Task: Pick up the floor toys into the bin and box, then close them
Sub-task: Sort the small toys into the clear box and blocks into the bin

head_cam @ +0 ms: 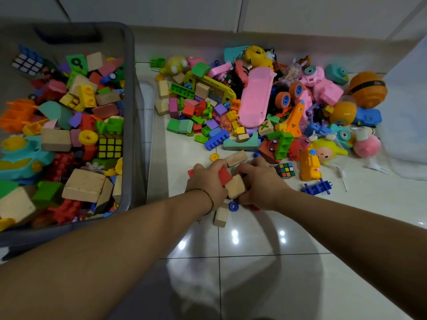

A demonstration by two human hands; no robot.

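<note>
A grey bin (131,93) on the left holds several blocks, cubes and plastic toys. A big heap of toys (254,105) covers the tiled floor to its right. My left hand (208,181) and my right hand (263,181) are cupped together on the floor in front of the heap, scooping a clump of blocks. My left hand grips a red block (224,176). A tan wooden block (235,186) is pressed between both hands. Another wooden block (220,217) and a blue wheel (233,206) lie just below the hands.
A small puzzle cube (285,170), an orange toy (309,165) and a blue plastic piece (317,187) lie right of my hands. A white cloth or bag (406,112) sits at the far right. White cabinet fronts (208,12) stand behind the heap.
</note>
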